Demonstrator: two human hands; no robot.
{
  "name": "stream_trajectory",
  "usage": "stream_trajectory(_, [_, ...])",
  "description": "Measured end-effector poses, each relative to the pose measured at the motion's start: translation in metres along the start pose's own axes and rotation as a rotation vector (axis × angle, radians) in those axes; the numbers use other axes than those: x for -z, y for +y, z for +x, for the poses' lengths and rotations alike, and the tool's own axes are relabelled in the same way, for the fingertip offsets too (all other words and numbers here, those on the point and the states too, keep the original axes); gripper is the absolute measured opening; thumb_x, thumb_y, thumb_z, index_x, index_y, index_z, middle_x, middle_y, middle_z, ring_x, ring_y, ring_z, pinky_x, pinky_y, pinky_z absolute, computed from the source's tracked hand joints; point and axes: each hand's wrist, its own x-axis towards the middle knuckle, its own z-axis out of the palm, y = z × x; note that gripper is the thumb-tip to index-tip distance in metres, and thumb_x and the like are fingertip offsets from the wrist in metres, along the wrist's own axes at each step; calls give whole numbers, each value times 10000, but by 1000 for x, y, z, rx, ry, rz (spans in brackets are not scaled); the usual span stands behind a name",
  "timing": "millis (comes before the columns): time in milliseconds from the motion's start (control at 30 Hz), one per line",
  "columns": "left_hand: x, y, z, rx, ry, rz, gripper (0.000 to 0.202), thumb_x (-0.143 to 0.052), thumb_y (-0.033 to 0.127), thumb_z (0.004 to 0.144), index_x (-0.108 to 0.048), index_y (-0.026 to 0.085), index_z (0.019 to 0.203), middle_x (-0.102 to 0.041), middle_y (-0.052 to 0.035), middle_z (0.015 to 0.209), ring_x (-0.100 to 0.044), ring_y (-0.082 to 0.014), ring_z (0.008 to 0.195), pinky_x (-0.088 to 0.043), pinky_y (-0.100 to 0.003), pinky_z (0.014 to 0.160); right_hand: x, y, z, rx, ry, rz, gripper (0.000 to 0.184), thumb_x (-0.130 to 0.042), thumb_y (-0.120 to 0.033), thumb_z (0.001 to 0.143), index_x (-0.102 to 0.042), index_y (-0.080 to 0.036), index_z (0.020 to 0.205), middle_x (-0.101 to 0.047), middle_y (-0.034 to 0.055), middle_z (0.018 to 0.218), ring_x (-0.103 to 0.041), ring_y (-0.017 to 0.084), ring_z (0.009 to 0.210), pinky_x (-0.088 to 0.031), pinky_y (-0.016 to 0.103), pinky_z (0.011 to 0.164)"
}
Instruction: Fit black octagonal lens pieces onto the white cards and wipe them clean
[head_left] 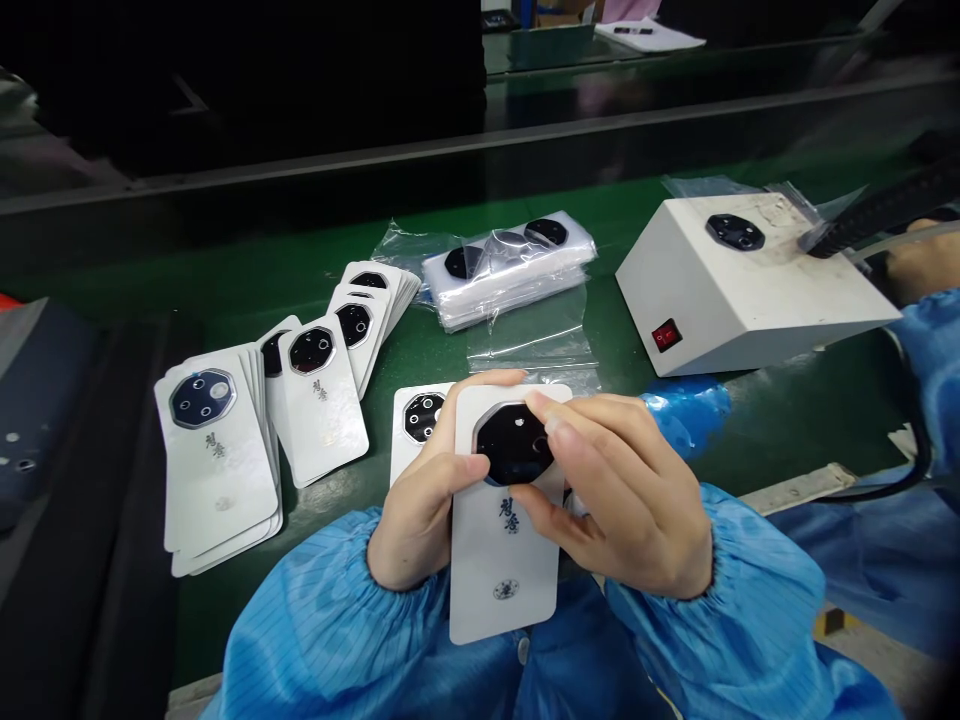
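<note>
Got a white backing card at bottom center, held in both hands: left hand curls its fingers over the top edge, right hand pinches it with thumb and fingers, fingertips pressing a black octagonal camera lens cover.

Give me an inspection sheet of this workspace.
Surface: green belt.
Job's things: white card held up, black lens on it; card stacks at left; bagged lenses behind.
Clutter: loose plastic film below the bag.
Grippers: left hand and right hand both grip the card.
Cables: black cord at right.
Surroundings: white box with red switch; co-worker's hand beside it; paper on far bench.
</note>
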Motion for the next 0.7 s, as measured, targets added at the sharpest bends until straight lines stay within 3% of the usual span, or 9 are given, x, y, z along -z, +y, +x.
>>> stream_trajectory(100, [2, 4, -4, -8, -36, 2, 424, -487, 202, 774, -470, 287, 1189, -646, -47, 979, -629, -248, 885, -490, -384, 789, 7, -4, 14, 34, 2, 9, 498, -690, -155, 741, -449, -121, 1175, -628, 180, 1074, -618, 252, 926, -571, 418, 705])
stream_trajectory(267, [5, 13, -10, -43, -95, -7, 419, -494, 192, 787, -450, 291, 1191, -623, -18, 931, -613, -202, 831, -494, -358, 795, 11, -11, 35, 73, 23, 9, 394, -639, -138, 786, -453, -149, 1134, -678, 124, 956, -653, 240, 865, -580, 409, 639])
stream_trajectory(433, [9, 19, -16, -105, -129, -24, 432, -478, 199, 779, -450, 316, 1194, -645, -6, 1007, -611, -209, 879, -471, -382, 831, 10, -14, 43, 74, 13, 52, 398, -638, -142, 795, -468, -189, 1152, -655, 119, 1056, -639, 243, 912, -547, 428, 678])
stream_trajectory(533, [11, 22, -19, -156, -134, -50, 436, -511, 240, 765, -452, 295, 1194, -658, -15, 1060, -615, -222, 923, -463, -355, 817, 9, -12, 46, 54, -53, 87, 513, -661, -194, 795, -432, -237, 1252, -621, 73, 1148, -614, 207, 937, -509, 399, 724])
stream_trajectory(700, [9, 24, -24, -168, -193, -161, 418, -542, 230, 776, -473, 294, 1184, -673, -20, 1084, -636, -188, 953, -469, -293, 821, 9, -10, 48, 79, 34, 192, 794, -670, -175, 781, -214, -208, 1429, -646, 99, 1121, -603, 217, 922, -448, 420, 728])
